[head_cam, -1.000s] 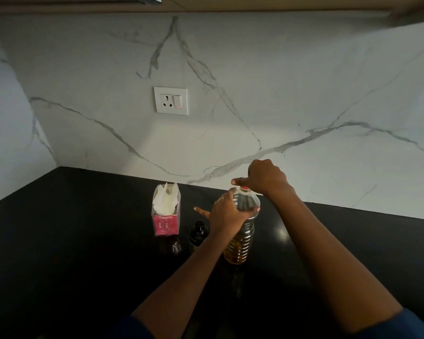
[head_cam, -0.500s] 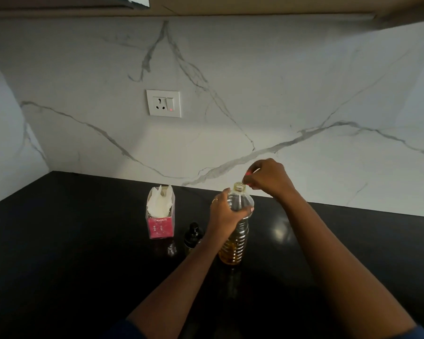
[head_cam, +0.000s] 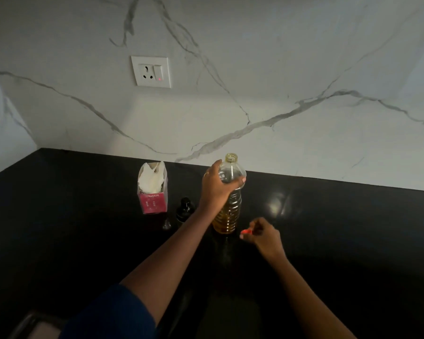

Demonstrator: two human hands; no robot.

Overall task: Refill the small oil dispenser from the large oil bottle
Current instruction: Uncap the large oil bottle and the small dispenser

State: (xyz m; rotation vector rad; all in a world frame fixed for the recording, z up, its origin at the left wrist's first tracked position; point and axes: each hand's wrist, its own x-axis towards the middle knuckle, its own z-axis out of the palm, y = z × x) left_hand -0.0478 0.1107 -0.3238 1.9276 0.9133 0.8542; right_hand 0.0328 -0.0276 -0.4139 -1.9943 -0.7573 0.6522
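Lowered right hand [head_cam: 262,234] pinches the red cap [head_cam: 245,231]; left hand [head_cam: 216,187] grips oil bottle [head_cam: 228,216] (box [head_cam: 153,203] print illegible).

We see a large clear plastic oil bottle [head_cam: 229,211], ribbed on its lower wall and smooth at the shoulder, with amber oil showing through. At its 9 o'clock stands a small dark dispenser bottle [head_cam: 185,207], glossy with a faint highlight; we cannot tell glass from plastic. Further toward 9 o'clock, a pink cardboard box [head_cam: 153,203] looks matt, and the white paper [head_cam: 151,178] in it is crumpled and soft. The black countertop [head_cam: 340,241] is polished and mirror-glossy, reflecting a light patch at the bottle's 3 o'clock. The white grey-veined stone wall [head_cam: 291,57] is smooth with a dull sheen. The white plastic socket plate [head_cam: 151,71] is smooth. At the bottle's 5 o'clock, the small red cap [head_cam: 245,231] looks like plastic. The dark blue sleeve [head_cam: 113,314] is matt cloth.
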